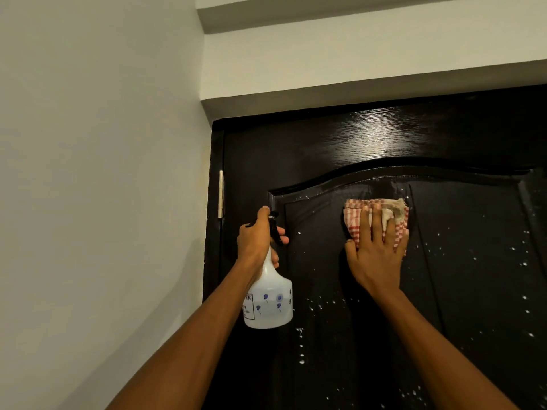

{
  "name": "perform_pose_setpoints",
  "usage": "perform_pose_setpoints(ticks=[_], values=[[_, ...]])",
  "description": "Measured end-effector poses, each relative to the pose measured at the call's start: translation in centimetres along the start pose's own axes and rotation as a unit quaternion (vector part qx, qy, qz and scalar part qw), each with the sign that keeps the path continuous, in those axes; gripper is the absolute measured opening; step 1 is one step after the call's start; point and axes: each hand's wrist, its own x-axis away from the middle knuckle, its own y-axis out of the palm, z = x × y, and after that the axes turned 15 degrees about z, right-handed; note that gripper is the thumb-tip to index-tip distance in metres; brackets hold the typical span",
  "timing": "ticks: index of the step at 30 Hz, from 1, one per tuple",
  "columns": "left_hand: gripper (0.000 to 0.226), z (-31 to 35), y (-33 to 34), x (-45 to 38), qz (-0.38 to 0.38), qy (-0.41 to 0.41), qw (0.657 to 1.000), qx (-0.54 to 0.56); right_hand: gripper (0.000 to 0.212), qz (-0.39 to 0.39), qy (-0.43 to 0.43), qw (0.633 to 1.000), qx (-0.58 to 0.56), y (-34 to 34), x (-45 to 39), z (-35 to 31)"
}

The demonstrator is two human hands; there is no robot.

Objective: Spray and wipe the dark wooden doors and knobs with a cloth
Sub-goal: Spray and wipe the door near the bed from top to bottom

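Note:
A glossy dark wooden door (pixel 340 143) fills the right half of the view, its arched raised panel flecked with white spray droplets. My right hand (pixel 374 250) presses a red-and-white checked cloth (pixel 352 220) flat against the upper part of that panel, fingers straight. My left hand (pixel 257 238) grips the neck and black trigger head of a white spray bottle (pixel 269 303) with blue flower prints, held upright just left of the panel's edge. No knob is in view.
A pale wall (pixel 103 173) stands to the left of the black door frame (pixel 214 202), which carries a light-coloured hinge (pixel 220 193). A white lintel (pixel 355 87) and ceiling step run above the door.

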Motion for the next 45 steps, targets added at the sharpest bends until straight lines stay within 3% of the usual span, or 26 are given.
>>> perform_pose_setpoints(ticks=[9,15,19,24,28,33,40,45], values=[[0.065,-0.2,-0.2,-0.8,-0.035,-0.019,0.999,-0.007,0.080,0.015,0.011,1.000,-0.004,0.5,0.5,-0.5],[0.062,0.3,-0.3,-1.6,0.012,-0.019,0.999,0.049,0.078,0.024,0.012,1.000,-0.006,1.0,0.7,-0.5],[0.062,0.9,0.0,-1.3,-0.015,-0.009,1.000,0.002,0.078,0.033,0.008,0.999,-0.008,1.2,0.6,-0.3],[0.071,1.2,0.3,-0.8,-0.040,-0.018,0.999,0.020,0.078,0.040,0.001,0.999,-0.004,1.6,0.7,-0.2],[0.064,1.4,0.3,-0.7,-0.039,-0.017,0.999,0.001,0.076,0.041,-0.001,0.999,-0.008,1.6,0.7,-0.1],[0.076,1.7,-0.6,-0.6,-0.059,-0.011,0.998,-0.007,0.073,0.066,0.004,0.998,-0.016,1.8,0.3,-0.7],[0.076,1.2,-3.0,-1.0,-0.024,0.017,1.000,-0.006,0.064,0.056,-0.148,0.987,-0.035,3.1,-2.9,-7.1],[0.075,0.6,-3.5,-0.8,-0.015,0.024,0.999,-0.020,0.061,-0.036,-0.285,0.958,-0.025,3.7,-5.7,-11.1]])
